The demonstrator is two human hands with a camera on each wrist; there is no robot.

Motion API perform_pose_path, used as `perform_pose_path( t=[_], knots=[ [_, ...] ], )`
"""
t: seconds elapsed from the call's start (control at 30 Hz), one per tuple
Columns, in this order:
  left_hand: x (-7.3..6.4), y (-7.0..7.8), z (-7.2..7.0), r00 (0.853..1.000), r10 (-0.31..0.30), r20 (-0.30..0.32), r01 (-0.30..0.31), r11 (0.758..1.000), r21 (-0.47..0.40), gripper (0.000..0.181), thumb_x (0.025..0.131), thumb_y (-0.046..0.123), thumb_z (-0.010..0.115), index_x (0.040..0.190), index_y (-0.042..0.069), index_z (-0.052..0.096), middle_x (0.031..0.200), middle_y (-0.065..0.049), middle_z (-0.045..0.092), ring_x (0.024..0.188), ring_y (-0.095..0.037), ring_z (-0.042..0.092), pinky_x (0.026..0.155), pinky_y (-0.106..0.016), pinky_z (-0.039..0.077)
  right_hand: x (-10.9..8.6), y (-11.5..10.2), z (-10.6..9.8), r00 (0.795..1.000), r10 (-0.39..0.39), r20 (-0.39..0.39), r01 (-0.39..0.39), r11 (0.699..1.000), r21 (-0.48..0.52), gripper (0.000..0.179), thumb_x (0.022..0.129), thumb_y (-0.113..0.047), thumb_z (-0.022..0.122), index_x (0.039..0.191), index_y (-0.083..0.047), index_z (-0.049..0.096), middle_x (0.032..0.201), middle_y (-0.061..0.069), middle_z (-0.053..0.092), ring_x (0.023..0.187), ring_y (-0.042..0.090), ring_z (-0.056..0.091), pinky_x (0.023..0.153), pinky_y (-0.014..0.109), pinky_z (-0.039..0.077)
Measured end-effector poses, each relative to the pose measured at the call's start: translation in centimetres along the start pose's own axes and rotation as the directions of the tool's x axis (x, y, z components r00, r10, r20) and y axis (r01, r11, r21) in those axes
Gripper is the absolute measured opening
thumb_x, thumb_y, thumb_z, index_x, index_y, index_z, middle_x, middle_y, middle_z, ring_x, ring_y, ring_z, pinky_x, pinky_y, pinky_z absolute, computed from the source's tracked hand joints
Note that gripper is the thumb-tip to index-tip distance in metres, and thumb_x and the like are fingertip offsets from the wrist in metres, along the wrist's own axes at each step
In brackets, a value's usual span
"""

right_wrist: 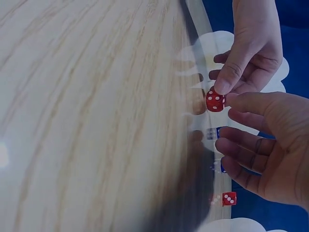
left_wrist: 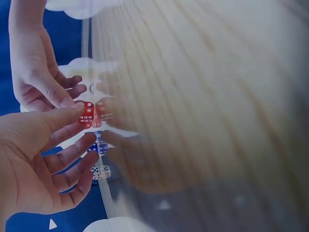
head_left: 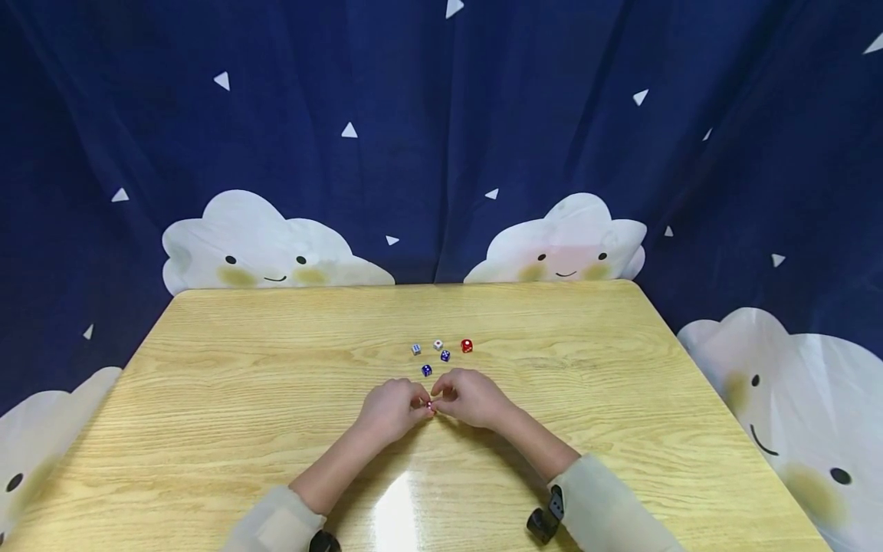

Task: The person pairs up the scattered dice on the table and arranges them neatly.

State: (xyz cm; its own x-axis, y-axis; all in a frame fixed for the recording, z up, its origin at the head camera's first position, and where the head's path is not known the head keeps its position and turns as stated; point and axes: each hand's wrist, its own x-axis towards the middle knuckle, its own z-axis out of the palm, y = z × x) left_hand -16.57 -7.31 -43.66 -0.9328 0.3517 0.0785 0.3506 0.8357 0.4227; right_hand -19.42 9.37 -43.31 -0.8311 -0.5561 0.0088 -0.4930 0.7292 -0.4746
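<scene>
A red die (head_left: 430, 407) with white pips is on the table between my two hands, near the middle. My left hand (head_left: 393, 410) holds it from the left between thumb and index finger. From the other side my right hand (head_left: 472, 399) has its thumb and index finger at the same die. The left wrist view shows the left thumb over the red die (left_wrist: 87, 116), with the other fingers loosely bent. In the right wrist view both thumbs meet at the red die (right_wrist: 215, 100); the index fingertips are partly hidden behind it.
Just beyond the hands lie two blue dice, a nearer one (head_left: 427, 370) and a farther one (head_left: 445, 356). Behind them are two white dice, left (head_left: 416, 349) and right (head_left: 438, 345), and another red die (head_left: 467, 346). The wooden table (head_left: 241, 368) ends at a dark blue curtain (head_left: 414, 153).
</scene>
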Motion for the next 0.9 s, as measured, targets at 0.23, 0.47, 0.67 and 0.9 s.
perform_pose_path(
  t=[0.23, 0.47, 0.67, 0.9],
  knots=[
    [-0.06, 0.07, 0.13, 1.0, -0.005, 0.003, 0.005, 1.0, 0.02, 0.014, 0.075, 0.033, 0.067, 0.08, 0.02, 0.068, 0.073, 0.004, 0.062, 0.064, -0.009, 0.053, 0.051, -0.024, 0.038, -0.06, 0.08, 0.32, 1.0, 0.008, 0.005, -0.008, 1.0, -0.016, 0.014, 0.076, -0.025, 0.067, 0.087, -0.016, 0.068, 0.069, -0.01, 0.056, 0.062, 0.002, 0.047, 0.057, 0.018, 0.039],
    [-0.06, 0.26, 0.09, 1.0, -0.007, 0.002, 0.007, 0.999, 0.031, 0.014, 0.075, 0.031, 0.067, 0.081, 0.019, 0.068, 0.073, 0.003, 0.062, 0.065, -0.01, 0.053, 0.051, -0.025, 0.038, -0.09, 0.29, 0.55, 1.0, -0.013, 0.002, 0.013, 1.0, -0.004, 0.009, 0.076, -0.023, 0.066, 0.083, -0.017, 0.068, 0.07, -0.01, 0.057, 0.064, 0.002, 0.047, 0.058, 0.017, 0.039],
    [-0.04, 0.44, 0.09, 1.0, -0.017, 0.008, 0.016, 1.0, 0.023, 0.014, 0.075, 0.03, 0.067, 0.081, 0.018, 0.068, 0.073, 0.003, 0.062, 0.063, -0.009, 0.051, 0.052, -0.025, 0.038, -0.14, 0.34, 0.56, 0.999, -0.034, 0.009, 0.034, 0.999, 0.013, 0.008, 0.077, -0.022, 0.065, 0.083, -0.016, 0.068, 0.072, -0.009, 0.058, 0.066, 0.003, 0.048, 0.059, 0.017, 0.039],
    [0.08, 0.28, 0.21, 1.0, -0.012, 0.004, 0.011, 0.999, 0.032, 0.013, 0.074, 0.03, 0.068, 0.079, 0.018, 0.068, 0.075, 0.004, 0.064, 0.066, -0.01, 0.055, 0.054, -0.027, 0.04, -0.15, 0.64, 0.63, 0.999, -0.044, 0.007, 0.043, 0.998, 0.041, 0.009, 0.078, -0.023, 0.065, 0.083, -0.017, 0.068, 0.073, -0.009, 0.059, 0.067, 0.004, 0.05, 0.06, 0.018, 0.039]
  ],
)
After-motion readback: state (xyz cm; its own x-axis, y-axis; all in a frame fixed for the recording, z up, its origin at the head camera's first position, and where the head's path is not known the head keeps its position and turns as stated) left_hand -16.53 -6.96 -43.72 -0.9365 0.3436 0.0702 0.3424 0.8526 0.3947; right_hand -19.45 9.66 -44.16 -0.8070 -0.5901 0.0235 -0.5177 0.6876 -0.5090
